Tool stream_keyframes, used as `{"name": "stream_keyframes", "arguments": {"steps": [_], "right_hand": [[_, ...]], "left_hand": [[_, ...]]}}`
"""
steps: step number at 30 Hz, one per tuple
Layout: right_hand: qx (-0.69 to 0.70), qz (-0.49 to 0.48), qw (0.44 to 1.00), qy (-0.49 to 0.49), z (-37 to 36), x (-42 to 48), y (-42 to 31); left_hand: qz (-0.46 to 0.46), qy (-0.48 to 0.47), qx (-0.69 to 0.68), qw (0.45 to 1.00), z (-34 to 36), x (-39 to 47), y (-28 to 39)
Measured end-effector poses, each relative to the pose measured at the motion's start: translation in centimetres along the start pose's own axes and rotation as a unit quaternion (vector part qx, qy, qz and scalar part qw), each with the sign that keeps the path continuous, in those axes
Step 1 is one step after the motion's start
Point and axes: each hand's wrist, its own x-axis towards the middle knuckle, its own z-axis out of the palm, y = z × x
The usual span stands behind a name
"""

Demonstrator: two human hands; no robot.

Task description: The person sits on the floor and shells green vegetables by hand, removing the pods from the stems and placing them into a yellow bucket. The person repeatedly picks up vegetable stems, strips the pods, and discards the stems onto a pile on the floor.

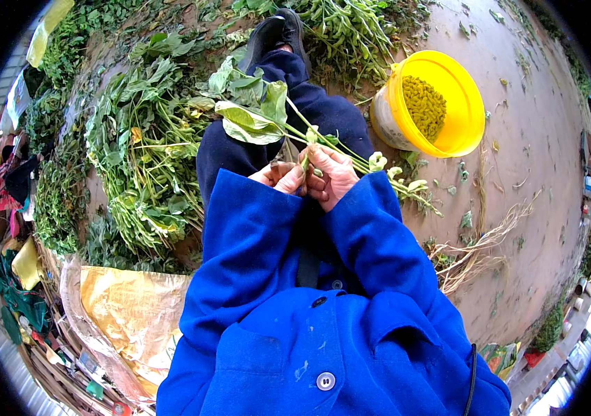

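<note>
Across my lap lies a cut bean plant, probably soybean, with broad leaves towards upper left and a stem with pods towards lower right. My left hand and my right hand meet over the lap, below the stem. Between their fingertips is a small green pod, pinched by the thumbs and forefingers. The curled fingers hide part of what each hand holds. To the right of my knees, a yellow plastic bucket leans in view with many green pods inside.
Left of my legs lies a large heap of bean plants. Another pile of podded plants is beyond my shoes. A woven sack lies at lower left. Pale dry roots or stalks rest on the muddy ground at right.
</note>
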Motion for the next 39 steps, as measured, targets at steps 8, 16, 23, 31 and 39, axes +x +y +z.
{"name": "stream_keyframes", "arguments": {"steps": [8,16,23,31,39], "right_hand": [[-0.062,-0.02,0.998,-0.009,0.2,-0.2,0.4],[-0.108,-0.081,0.991,0.023,0.4,-0.8,1.0],[-0.041,-0.052,0.998,0.013,-0.4,-0.6,1.5],[-0.016,-0.029,0.997,0.066,0.6,-1.0,1.3],[-0.075,-0.065,0.994,0.037,-0.3,-0.4,2.4]], "left_hand": [[0.044,0.143,0.154,0.977,1.5,-0.9,0.7],[0.004,0.172,0.061,0.983,0.6,0.2,-1.4],[0.065,0.174,0.117,0.976,1.1,-0.4,-1.8],[0.139,0.174,0.264,0.938,1.3,0.4,2.1],[0.237,0.038,0.582,0.777,-0.1,6.9,2.6]]}}
